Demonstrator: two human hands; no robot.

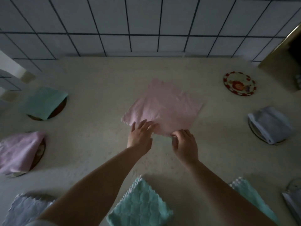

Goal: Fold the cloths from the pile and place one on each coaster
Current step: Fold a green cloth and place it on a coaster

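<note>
A pink cloth (164, 106) lies spread flat in the middle of the table. My left hand (140, 136) rests with fingers apart on its near left edge. My right hand (184, 145) pinches its near corner. A round coaster with a red rim and a cartoon figure (239, 83) lies bare at the far right. A folded green cloth (43, 102) covers a dark coaster (61, 108) at the far left. A folded lilac cloth (19, 152) sits on a coaster (40, 154) at the left. A folded pale blue cloth (270, 123) lies on a coaster (254, 132) at the right.
Near the front edge lie a blue-grey cloth (24, 209), a green cloth (140, 206) and another green cloth (250, 196). A tiled wall (146, 25) runs along the back. A dark cabinet (286, 59) stands at the far right, a metal object (293, 198) at the near right.
</note>
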